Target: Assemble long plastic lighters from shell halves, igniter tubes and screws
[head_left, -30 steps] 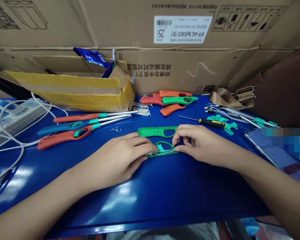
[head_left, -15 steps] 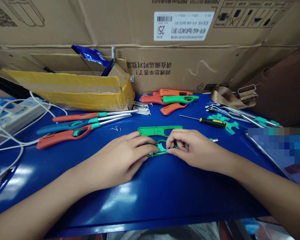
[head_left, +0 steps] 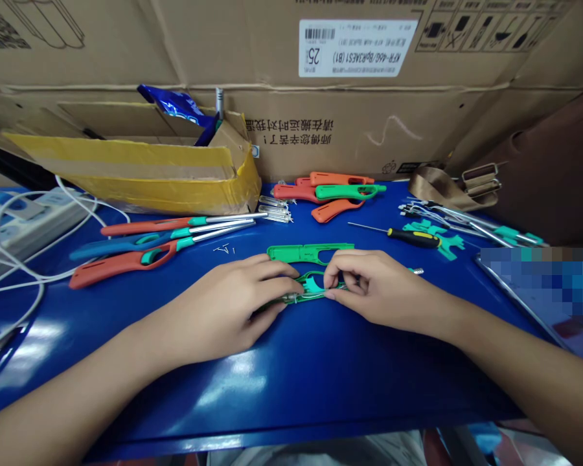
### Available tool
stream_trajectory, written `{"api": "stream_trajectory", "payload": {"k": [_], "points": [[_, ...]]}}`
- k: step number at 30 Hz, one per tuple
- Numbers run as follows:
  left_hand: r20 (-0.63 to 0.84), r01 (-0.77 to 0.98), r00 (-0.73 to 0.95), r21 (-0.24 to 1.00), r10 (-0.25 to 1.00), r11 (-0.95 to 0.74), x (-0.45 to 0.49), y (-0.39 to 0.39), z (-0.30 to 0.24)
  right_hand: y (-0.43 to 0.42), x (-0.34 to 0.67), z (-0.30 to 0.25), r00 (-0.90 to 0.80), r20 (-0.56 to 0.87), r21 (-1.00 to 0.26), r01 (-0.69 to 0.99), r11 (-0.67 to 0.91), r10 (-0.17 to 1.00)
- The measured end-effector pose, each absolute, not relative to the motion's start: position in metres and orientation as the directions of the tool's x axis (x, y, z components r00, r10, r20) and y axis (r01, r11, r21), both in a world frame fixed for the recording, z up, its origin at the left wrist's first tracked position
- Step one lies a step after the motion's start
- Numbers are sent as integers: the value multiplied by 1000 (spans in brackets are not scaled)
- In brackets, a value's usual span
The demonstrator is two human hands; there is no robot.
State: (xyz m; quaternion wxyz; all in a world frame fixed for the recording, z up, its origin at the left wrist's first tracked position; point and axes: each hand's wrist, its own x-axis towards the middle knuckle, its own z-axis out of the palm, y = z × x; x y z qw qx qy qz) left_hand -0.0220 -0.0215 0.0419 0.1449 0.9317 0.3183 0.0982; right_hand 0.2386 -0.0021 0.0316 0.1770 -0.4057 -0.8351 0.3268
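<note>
An open green lighter shell half lies on the blue table between my hands. A teal trigger piece and a pale wire sit in it. My left hand is curled around the shell's left end, its fingertips by a small metal-and-clear part. My right hand pinches the wire near the shell's right side; the fingers partly hide the grip. A metal tube end shows beyond that hand. Behind lies the matching green shell half.
Assembled lighters lie left, near small screws and a power strip. Orange lighter shells and clear tanks are behind. A screwdriver, teal triggers and wired tubes lie right. A yellow-taped box stands back left.
My left fingers have shifted slightly left, uncovering more of the teal trigger piece and the metal-and-clear part. My right hand has barely moved and keeps its pinch.
</note>
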Motion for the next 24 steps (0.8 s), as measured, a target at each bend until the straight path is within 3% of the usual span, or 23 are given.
{"api": "stream_trajectory", "payload": {"k": [9,19,24], "points": [[152,528,770,394,620,-752,-27,-16,41,-3,239,32,-613,36,-697,551,459,789],[181,530,769,354,613,-770,-25,-16,40,-2,241,35,-628,18,-686,559,467,778],[187,526,762,380,620,-761,-24,-18,38,-2,241,32,-670,100,-628,531,569,736]]}}
